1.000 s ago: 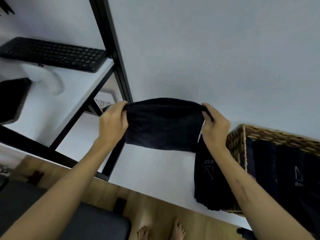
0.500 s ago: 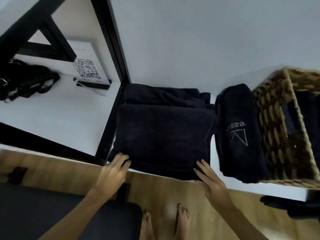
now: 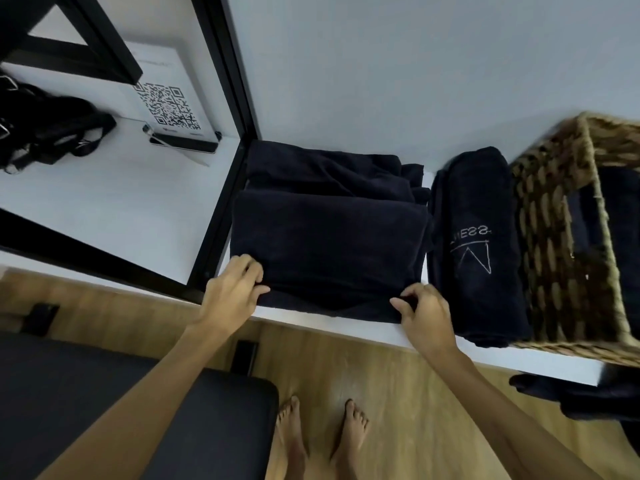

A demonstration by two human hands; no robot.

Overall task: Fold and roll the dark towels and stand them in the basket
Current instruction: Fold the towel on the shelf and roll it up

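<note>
A folded dark towel (image 3: 329,244) lies flat on the white table (image 3: 346,320) near its front edge. My left hand (image 3: 233,289) grips its near left corner with curled fingers. My right hand (image 3: 424,315) pinches its near right corner. Behind it lies a rumpled pile of dark towels (image 3: 329,173). To the right, a folded dark towel with a white logo (image 3: 476,244) lies against the wicker basket (image 3: 554,244). Dark towels (image 3: 620,209) stand inside the basket.
A black metal frame post (image 3: 228,98) stands left of the towels. Beyond it, a QR-code stand (image 3: 169,109) and black straps (image 3: 45,126) sit on the left surface. A dark seat (image 3: 104,393) is below left, above the wooden floor and my bare feet.
The towel came down from the air onto the table. Half a second ago my fingers lay flat at its near edge; now both hands curl round its near corners.
</note>
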